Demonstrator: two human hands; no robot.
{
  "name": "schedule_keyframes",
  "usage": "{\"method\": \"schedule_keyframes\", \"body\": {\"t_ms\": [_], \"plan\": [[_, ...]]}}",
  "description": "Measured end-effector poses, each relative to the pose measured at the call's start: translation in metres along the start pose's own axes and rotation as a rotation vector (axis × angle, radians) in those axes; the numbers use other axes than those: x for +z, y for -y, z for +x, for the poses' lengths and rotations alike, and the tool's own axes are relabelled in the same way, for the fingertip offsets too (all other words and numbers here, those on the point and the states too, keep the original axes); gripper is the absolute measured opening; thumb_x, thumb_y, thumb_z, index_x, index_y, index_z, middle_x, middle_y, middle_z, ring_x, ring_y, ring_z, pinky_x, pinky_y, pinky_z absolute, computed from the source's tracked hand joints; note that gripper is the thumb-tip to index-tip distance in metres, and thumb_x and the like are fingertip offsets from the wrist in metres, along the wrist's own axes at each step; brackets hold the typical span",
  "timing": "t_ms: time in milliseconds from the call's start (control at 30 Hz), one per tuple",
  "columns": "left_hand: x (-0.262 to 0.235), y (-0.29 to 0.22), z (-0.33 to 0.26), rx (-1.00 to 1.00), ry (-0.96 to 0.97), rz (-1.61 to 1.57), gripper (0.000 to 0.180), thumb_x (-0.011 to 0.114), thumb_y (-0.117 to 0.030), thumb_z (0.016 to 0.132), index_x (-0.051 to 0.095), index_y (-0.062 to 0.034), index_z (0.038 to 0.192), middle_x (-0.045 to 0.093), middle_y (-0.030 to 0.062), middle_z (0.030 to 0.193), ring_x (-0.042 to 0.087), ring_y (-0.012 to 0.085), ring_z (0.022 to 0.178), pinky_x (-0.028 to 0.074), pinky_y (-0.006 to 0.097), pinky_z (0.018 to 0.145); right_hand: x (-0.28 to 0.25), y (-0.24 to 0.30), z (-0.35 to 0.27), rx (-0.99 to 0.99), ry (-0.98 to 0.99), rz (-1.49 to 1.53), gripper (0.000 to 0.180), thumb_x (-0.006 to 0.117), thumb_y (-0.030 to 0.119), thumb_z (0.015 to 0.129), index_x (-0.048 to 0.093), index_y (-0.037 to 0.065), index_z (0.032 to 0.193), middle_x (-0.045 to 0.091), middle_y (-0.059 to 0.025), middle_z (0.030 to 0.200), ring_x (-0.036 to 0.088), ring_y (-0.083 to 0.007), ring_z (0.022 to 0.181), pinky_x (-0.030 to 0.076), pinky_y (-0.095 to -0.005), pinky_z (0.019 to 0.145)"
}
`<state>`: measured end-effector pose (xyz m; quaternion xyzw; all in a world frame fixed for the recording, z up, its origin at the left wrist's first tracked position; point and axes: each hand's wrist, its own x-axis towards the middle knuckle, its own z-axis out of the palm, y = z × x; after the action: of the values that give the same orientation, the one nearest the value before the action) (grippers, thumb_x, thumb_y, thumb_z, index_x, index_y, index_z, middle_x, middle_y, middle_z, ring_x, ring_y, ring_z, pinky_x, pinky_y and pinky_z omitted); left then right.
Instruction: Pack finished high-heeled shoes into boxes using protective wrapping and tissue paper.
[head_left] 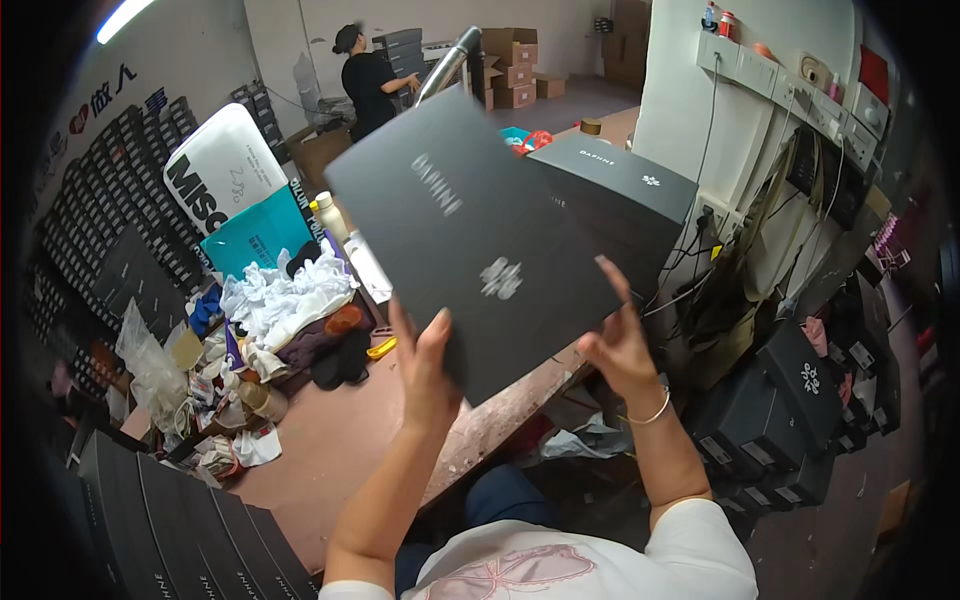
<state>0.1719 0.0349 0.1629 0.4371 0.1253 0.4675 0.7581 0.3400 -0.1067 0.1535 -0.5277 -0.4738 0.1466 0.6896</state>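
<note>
Left hand (425, 365) grips the dark box lid's (470, 235) lower edge, fingers clamped, tilting it upward for handling. Right hand (622, 345), at 3 o'clock of it, fingers spread, steadies the right edge. Black box (625, 200) sits on the desk (330, 450) at 1 o'clock.

A large flat black box lid (470, 235) with pale printed markings is held tilted above the workbench. Its lower edge rests against the left hand (428, 375), its right edge near the right hand (620, 345).
</note>
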Motion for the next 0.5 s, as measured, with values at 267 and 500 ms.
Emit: {"method": "schedule_keyframes", "body": {"t_ms": [267, 500], "plan": [[0.103, 0.012, 0.049, 0.187, 0.693, 0.664, 0.082, 0.073, -0.038, 0.082, 0.028, -0.0149, 0.148, 0.022, 0.0208, 0.15, 0.039, 0.029, 0.13, 0.041, 0.042, 0.101, -0.207, 0.065, 0.166, 0.257, -0.519, 0.112, 0.051, 0.063, 0.059, 0.077, 0.059, 0.01, 0.092, 0.056, -0.0034, 0.086, 0.056, -0.0154, 0.079, 0.049, -0.033, 0.069], [-0.086, 0.037, -0.042, 0.015, 0.564, 1.187, 0.069, 0.07, -0.033, 0.085, 0.038, -0.0122, 0.142, 0.026, 0.0209, 0.148, 0.048, 0.0302, 0.121, 0.048, 0.04, 0.093, -0.313, -0.074, 0.255, 0.387, -0.327, -0.21, 0.051, 0.061, 0.045, 0.087, 0.06, 0.003, 0.117, 0.062, -0.0036, 0.114, 0.056, -0.0196, 0.104, 0.043, -0.0364, 0.09]]}}
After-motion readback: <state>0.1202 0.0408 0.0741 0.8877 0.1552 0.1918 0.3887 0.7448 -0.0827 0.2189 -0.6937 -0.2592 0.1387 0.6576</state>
